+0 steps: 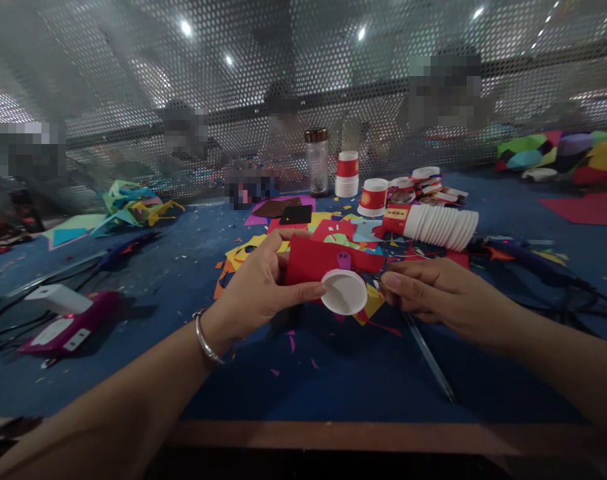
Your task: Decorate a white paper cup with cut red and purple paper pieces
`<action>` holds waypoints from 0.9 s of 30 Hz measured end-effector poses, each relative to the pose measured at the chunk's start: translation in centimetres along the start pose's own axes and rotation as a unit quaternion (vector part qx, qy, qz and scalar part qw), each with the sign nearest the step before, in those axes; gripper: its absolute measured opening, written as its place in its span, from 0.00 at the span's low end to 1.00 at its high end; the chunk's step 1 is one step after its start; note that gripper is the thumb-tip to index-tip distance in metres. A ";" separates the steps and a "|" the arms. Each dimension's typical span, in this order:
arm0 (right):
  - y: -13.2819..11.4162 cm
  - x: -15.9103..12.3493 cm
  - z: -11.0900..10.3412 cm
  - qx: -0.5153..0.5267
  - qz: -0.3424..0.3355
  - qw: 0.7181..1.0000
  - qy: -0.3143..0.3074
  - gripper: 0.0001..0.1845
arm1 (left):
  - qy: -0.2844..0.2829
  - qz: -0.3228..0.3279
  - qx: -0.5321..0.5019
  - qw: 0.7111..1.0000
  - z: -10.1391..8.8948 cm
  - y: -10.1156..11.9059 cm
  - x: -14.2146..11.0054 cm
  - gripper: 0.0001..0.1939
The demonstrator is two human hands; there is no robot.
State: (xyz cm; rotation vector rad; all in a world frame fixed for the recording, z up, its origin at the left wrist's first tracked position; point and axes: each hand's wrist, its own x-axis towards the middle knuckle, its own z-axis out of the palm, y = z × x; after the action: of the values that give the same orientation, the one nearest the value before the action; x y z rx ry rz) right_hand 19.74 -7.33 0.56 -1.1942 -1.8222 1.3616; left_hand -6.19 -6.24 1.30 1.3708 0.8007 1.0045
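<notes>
My left hand (263,280) grips a red paper piece (311,259) between thumb and fingers, above the table. A small purple cutout (343,260) is on its front. Below that sits a round white piece (344,293) like a paper cup's bottom or mouth; I cannot tell which. My left thumb touches its edge. Close to the right end of the red paper, my right hand (428,290) is closed in a pinch, and whatever is between its fingertips is hidden. A clear glue stick (430,357) lies on the table below my right hand.
Scattered paper scraps (251,250) cover the middle. Stacked paper cups (433,223) lie behind my right hand, with upright cups (372,198) and a glass jar (316,163) farther back. Glue guns (126,252) lie at both sides. A purple power strip (71,323) stands left.
</notes>
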 end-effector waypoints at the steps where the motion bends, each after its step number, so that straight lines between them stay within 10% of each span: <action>1: 0.0 0.0 0.0 -0.003 -0.003 1.000 -0.001 0.33 | 0.001 0.002 0.000 1.000 0.0 0.0 0.0 0.37; 27: -0.2 0.0 0.4 0.060 -0.004 0.998 -0.004 0.31 | 0.027 0.038 0.015 0.999 0.0 -0.2 0.1 0.35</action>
State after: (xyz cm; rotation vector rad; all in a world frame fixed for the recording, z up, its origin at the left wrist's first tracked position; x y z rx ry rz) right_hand 19.36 -7.52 0.63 -1.1201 -1.7220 1.4509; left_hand -6.15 -6.08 1.14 1.4128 0.8117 1.0961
